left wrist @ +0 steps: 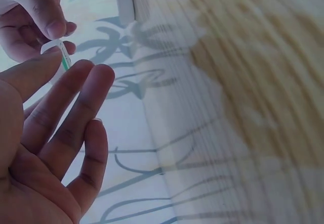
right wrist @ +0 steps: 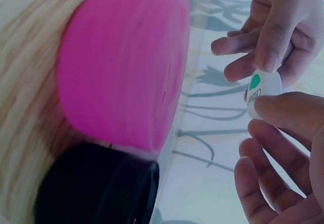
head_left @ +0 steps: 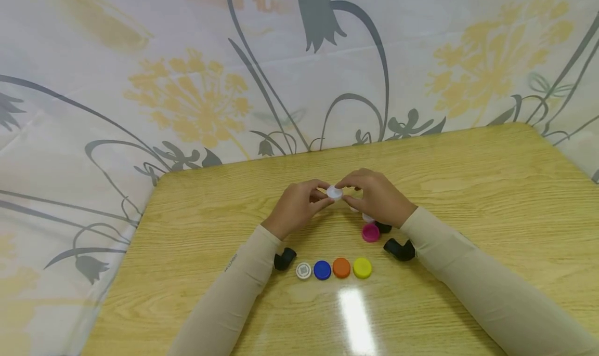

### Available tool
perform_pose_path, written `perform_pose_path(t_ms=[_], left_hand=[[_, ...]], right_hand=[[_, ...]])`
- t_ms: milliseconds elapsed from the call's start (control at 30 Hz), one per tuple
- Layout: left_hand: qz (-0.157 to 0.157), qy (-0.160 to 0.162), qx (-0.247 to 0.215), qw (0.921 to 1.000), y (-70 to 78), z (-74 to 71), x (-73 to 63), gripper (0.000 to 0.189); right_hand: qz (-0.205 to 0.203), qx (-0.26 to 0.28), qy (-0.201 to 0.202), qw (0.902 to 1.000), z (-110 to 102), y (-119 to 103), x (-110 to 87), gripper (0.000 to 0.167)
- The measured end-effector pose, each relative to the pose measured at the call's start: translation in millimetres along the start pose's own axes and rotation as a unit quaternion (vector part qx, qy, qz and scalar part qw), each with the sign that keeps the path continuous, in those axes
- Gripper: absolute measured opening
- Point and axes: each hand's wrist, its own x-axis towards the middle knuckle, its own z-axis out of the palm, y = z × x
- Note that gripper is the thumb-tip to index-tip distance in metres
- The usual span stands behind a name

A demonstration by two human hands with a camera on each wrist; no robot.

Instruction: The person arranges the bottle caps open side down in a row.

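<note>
Both hands meet above the wooden table around a small white bottle cap (head_left: 334,193) with green print on its top (right wrist: 256,80). My left hand (head_left: 298,206) pinches the cap's left edge between thumb and fingertips. From the other side, my right hand (head_left: 378,196) has its thumb and fingers on the same cap. In the left wrist view the left hand (left wrist: 61,133) has its other fingers spread apart, with the right hand (left wrist: 35,19) beyond the cap (left wrist: 65,56). The right wrist view shows the right hand's thumb (right wrist: 283,107) pressed on the printed face.
A row of caps lies nearer me: white (head_left: 303,271), blue (head_left: 322,270), orange (head_left: 341,267) and yellow (head_left: 362,267). Beneath the right hand sit a magenta cap (head_left: 370,233), a black cap (head_left: 383,227) and a partly hidden white cap (head_left: 368,218). A flowered cloth (head_left: 281,75) hangs behind the table.
</note>
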Motion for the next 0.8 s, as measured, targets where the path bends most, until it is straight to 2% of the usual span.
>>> perform_pose_path(t_ms=[200,333,567,800], left_hand=[[0.001,-0.001,-0.004,1.0000,0.8,0.8,-0.8,0.032],[0.001,0.001,-0.008,1.0000,0.8,1.2,-1.5,0.032],[0.007,0.022,0.000,0.9997,0.5,0.9,-1.9,0.034],[0.021,0.026,0.011,0.9994,1.2,0.4,-1.7,0.028]], right_hand=[[0.003,-0.007,-0.011,0.9999,-1.2,-0.1,-0.5,0.029],[0.001,-0.007,-0.009,0.9999,-0.6,0.0,-0.9,0.024],[0.009,-0.015,0.000,0.9999,-1.8,-0.7,-1.2,0.017],[0.024,0.007,0.000,0.9997,-3.6,-1.0,-1.5,0.017]])
